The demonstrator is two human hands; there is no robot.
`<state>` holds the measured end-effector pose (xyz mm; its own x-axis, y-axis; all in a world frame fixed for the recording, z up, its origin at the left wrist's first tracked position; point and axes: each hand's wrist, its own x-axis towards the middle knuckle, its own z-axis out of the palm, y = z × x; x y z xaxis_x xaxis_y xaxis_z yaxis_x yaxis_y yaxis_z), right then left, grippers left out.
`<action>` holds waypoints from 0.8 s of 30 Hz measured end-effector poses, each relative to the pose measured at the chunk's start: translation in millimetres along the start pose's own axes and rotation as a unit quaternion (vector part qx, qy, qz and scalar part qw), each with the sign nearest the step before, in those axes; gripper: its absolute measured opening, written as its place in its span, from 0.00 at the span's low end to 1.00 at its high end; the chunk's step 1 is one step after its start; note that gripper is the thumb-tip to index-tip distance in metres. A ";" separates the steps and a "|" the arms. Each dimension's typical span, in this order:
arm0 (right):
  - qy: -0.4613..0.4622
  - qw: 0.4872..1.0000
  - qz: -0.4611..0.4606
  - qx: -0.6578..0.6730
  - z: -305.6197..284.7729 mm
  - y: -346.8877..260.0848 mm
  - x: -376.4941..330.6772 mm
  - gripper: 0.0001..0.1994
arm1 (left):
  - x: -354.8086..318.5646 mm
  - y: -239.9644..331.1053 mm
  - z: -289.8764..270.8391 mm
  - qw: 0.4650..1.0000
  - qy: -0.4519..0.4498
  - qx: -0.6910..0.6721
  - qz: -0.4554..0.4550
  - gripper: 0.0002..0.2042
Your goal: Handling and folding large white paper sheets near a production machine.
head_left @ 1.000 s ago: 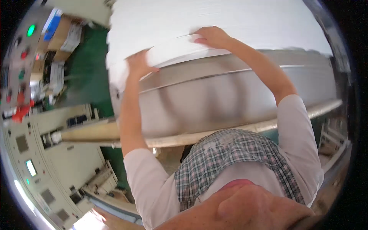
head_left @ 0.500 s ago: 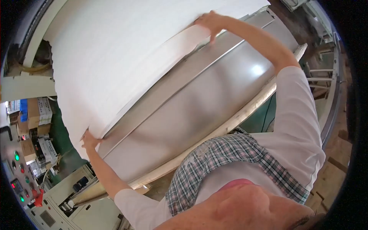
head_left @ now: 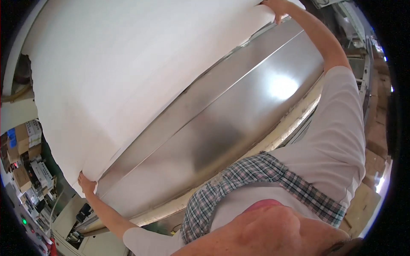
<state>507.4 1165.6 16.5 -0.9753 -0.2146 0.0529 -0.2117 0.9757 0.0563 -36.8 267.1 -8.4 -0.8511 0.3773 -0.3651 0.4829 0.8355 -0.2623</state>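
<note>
A wide white sheet (head_left: pixel 128 77), which looks like thin cloth or paper, spreads over the upper left, its near edge running slantwise across a smooth grey metal surface (head_left: pixel 239 119). At the sheet's near left corner, my left hand (head_left: pixel 88 185) is closed on its edge. Far off at the upper right, my right hand (head_left: pixel 278 9) grips the same near edge with bent fingers; some of its fingertips are hidden by the sheet. Between my hands the edge is stretched nearly straight, slightly ragged toward the right.
A thin straight seam crosses the metal. Along its near side runs a pale padded bar (head_left: pixel 273 141), close to my checked apron (head_left: pixel 239 179). At the left stand cartons (head_left: pixel 22 178) and a control panel (head_left: pixel 25 226) with a lit green light. Brown boards or boxes (head_left: pixel 371 166) lie at the right.
My right hand has moved up and to the right along the sheet's edge, my left slightly down and left. The fold near the right hand has flattened, and the edge is straighter.
</note>
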 end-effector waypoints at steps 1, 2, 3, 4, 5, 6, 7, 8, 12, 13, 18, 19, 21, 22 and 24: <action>-0.052 0.998 -0.022 0.040 -2.4 5.9 5.6 0.49 | -2.9 3.9 -2.6 1.000 -0.005 -0.012 -0.017 0.42; -0.415 0.871 0.261 -0.019 -3.0 -3.3 50.6 0.50 | -9.2 -2.0 -1.3 1.000 -0.011 -0.007 -0.024 0.42; -0.418 0.870 0.262 -0.017 0.8 0.7 45.4 0.50 | -6.6 -5.9 -0.8 1.000 0.006 -0.004 0.003 0.42; -0.411 0.873 0.262 0.012 3.6 5.9 41.3 0.49 | -3.8 -9.5 0.3 0.999 0.023 -0.001 0.029 0.42; -0.404 0.876 0.261 0.040 5.4 9.9 36.8 0.49 | -0.8 -12.5 2.3 0.999 0.022 0.001 0.031 0.42; -0.406 0.875 0.261 0.041 12.3 16.1 25.3 0.49 | 0.3 -15.4 6.0 0.998 0.040 -0.004 0.040 0.42; -0.234 0.961 0.117 0.091 13.4 17.7 9.4 0.47 | 3.0 -15.4 7.8 0.997 0.060 -0.011 0.050 0.42; -0.049 0.989 -0.035 0.135 15.2 20.5 -4.1 0.44 | 6.3 -15.4 9.4 0.997 0.061 -0.013 0.053 0.42; -0.133 0.961 0.236 0.057 16.2 -13.4 12.8 0.39 | -1.2 -29.9 18.2 0.996 0.051 0.018 0.067 0.44; -0.159 0.934 0.318 0.032 18.6 -22.4 20.7 0.38 | -7.8 -37.9 19.8 0.996 0.058 0.026 0.061 0.44; -0.076 0.963 0.257 -0.021 47.3 12.3 -31.4 0.44 | 10.9 -59.4 31.7 0.995 0.056 -0.023 0.081 0.45; -0.107 0.966 0.234 -0.031 42.7 33.2 -71.2 0.40 | 33.7 -26.2 34.0 0.997 0.047 -0.013 0.051 0.43; -0.110 0.941 0.318 -0.038 50.2 10.7 -37.5 0.37 | 4.3 -35.9 28.7 0.994 0.085 -0.032 0.057 0.37; -0.082 0.958 0.272 -0.031 48.9 6.0 -34.2 0.37 | -6.2 -15.7 23.5 0.992 0.120 -0.031 0.031 0.35; -0.072 0.967 0.233 -0.070 57.0 27.0 -69.1 0.33 | 0.0 -16.9 31.6 0.981 0.180 -0.040 0.066 0.31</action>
<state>565.5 1209.3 -42.5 -0.9635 0.2656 -0.0334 0.2544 0.9473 0.1947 -38.4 240.4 -32.2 -0.8068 0.5888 -0.0478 0.5882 0.7932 -0.1577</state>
